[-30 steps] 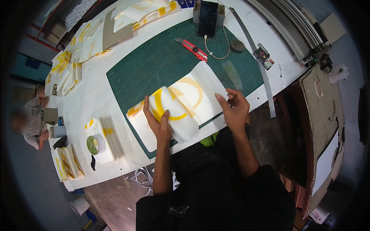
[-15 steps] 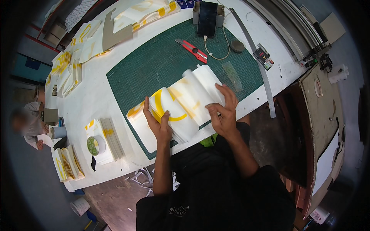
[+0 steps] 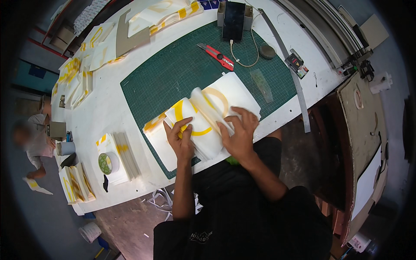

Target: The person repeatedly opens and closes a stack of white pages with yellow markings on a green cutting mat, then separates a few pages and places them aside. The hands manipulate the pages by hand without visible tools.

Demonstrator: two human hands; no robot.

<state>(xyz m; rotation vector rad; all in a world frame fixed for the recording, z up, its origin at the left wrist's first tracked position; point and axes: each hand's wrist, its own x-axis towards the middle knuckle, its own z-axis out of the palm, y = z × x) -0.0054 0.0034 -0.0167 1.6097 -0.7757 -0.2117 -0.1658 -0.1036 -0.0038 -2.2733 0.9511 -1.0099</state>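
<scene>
Before me lies a spread of white printed sheets (image 3: 236,93) with yellow and pale orange shapes, resting on the green cutting mat (image 3: 160,65). One sheet (image 3: 203,104) stands curled up in the middle, between its flat neighbours. My right hand (image 3: 240,132) has its fingers bent at the near part of this curled sheet, with the thumb against it. On the left, my left hand (image 3: 180,141) grips the turned sheets (image 3: 193,117), which carry a yellow curve, index finger and thumb close together over them. More sheets (image 3: 158,143) lie beneath, partly covered.
A red cutter knife (image 3: 216,56), a phone (image 3: 232,21) with a cable and a round dark tin (image 3: 267,52) sit farther back. A metal ruler (image 3: 297,82) runs along the right. At left, tape (image 3: 107,163) rests on stacked sheets (image 3: 125,156). Another person (image 3: 37,138) holds paper.
My right hand has moved left and slightly down with the curled sheet, baring the sheet at right. My left index finger has bent toward its thumb. The other person's hand has lowered.
</scene>
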